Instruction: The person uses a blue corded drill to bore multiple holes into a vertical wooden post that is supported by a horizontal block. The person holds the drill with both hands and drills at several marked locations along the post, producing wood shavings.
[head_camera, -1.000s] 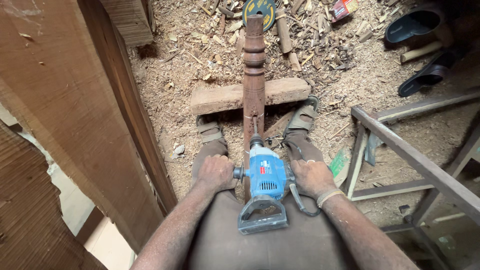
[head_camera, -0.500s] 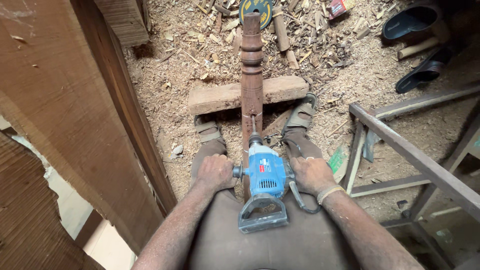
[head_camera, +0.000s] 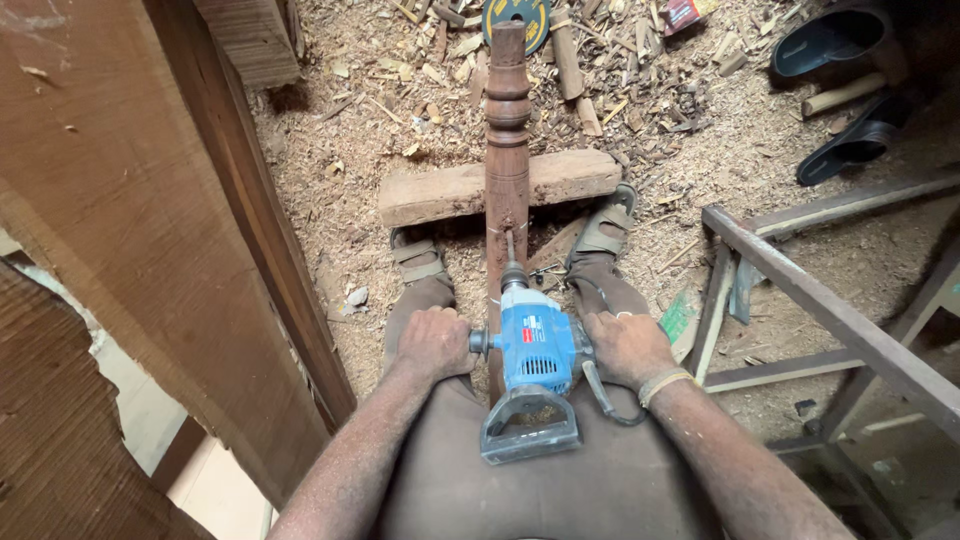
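Head view: L hand (head_camera: 435, 343) & R hand (head_camera: 625, 347) each closed on side grips of blue drill (head_camera: 535, 352), bit in turned wooden post (head_camera: 506, 170) just ahead, betw feet

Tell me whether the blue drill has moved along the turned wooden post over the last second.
No clear move. The blue drill sits at the same stretch of the turned post, equally far below the flat block; left hand and right hand grip as before.

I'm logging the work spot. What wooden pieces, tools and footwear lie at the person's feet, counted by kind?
Turned wooden post: 1
Wooden block under it: 1
Blue electric drill: 1
Worn sandals: 2
Loose dark slippers: 2
Total: 7
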